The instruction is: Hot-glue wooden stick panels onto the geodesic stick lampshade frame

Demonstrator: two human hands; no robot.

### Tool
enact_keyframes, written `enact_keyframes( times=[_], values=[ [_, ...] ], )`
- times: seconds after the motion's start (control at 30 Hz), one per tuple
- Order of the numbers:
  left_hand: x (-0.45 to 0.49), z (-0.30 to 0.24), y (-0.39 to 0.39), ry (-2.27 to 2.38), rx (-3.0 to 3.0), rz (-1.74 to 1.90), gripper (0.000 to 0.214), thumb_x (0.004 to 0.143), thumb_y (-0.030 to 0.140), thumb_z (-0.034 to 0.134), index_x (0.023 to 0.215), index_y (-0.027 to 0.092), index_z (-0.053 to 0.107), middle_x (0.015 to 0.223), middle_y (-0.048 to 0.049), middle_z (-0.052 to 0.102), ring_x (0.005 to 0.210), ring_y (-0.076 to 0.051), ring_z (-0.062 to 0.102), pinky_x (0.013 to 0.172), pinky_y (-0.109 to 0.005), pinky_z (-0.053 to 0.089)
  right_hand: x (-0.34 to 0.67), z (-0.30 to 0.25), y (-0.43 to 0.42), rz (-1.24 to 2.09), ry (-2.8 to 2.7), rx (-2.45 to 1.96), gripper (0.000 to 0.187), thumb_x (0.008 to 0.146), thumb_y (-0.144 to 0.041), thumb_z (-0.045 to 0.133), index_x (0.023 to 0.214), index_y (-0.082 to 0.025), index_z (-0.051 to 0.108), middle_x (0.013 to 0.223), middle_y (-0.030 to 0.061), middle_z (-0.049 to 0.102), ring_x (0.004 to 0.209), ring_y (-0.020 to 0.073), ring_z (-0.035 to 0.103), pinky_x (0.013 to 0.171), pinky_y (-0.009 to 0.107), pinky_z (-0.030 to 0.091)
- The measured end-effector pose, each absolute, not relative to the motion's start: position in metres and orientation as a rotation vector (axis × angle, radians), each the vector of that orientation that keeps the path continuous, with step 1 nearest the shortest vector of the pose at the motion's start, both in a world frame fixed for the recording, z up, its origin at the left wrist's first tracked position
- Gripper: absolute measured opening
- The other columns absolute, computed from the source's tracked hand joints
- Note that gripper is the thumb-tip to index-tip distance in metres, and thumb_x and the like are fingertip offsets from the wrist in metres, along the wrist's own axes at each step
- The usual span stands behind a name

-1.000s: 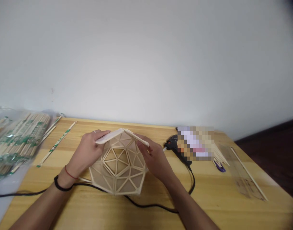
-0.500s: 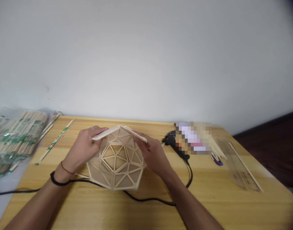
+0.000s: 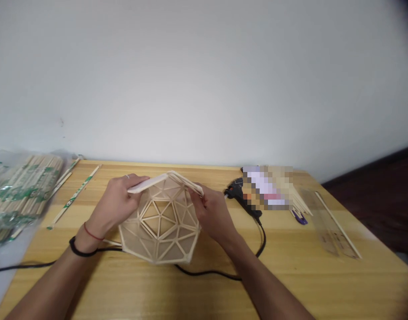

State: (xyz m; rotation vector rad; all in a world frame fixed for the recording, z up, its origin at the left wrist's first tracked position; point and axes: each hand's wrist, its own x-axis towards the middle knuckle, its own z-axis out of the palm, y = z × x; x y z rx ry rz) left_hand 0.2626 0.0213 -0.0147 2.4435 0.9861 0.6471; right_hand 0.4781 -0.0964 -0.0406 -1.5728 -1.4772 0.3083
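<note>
A lampshade-like dome frame [image 3: 159,240] of thin wooden sticks, joined in triangles with pale sheet between them, is held over the table. My left hand [image 3: 119,200] pinches its upper left rim, thumb toward the inside. On the upper right rim, my right hand [image 3: 212,211] is closed with the thumb in front. The frame's open side faces me, and a ring of triangles shows at its middle. Fingers behind the rim are partly hidden on both sides.
Bagged chopsticks [image 3: 34,186] lie at the left, beside a single wrapped pair [image 3: 74,198]. A black glue gun [image 3: 242,200] rests right of the frame, its cord [image 3: 210,271] crossing the table. Farther right are loose sticks [image 3: 300,202], a purple object [image 3: 300,217] and a clear plastic sheet [image 3: 324,226].
The rim's peak has shifted slightly right and up between my hands. Both hands keep their grip, and the whole view has moved a little.
</note>
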Motion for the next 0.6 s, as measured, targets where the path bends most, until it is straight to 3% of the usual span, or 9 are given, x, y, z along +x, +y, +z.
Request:
enact_keyframes(
  times=[0.37, 0.6],
  values=[
    [0.262, -0.0172, 0.0191, 1.017, 2.454, 0.654, 0.04, 0.088, 0.024, 0.046, 0.112, 0.022, 0.078, 0.095, -0.0036, 0.08, 0.087, -0.023, 0.072, 0.078, -0.031, 0.051, 0.478, -0.0342, -0.1001, 0.24, -1.538, -1.584, 0.03, 0.097, -0.021, 0.044, 0.09, -0.021, 0.074, 0.072, 0.0053, 0.072, 0.079, 0.0234, 0.072, 0.078, 0.031, 0.055],
    [0.2634, -0.018, 0.019, 1.011, 2.446, 0.68, 0.039, 0.09, 0.023, 0.046, 0.11, 0.022, 0.079, 0.093, -0.0032, 0.079, 0.084, -0.022, 0.072, 0.078, -0.029, 0.051, 0.4793, -0.0354, -0.0997, 0.234, -1.57, -1.558, 0.039, 0.093, -0.014, 0.044, 0.118, -0.021, 0.073, 0.1, 0.008, 0.079, 0.089, 0.0229, 0.074, 0.083, 0.031, 0.056]
  ],
)
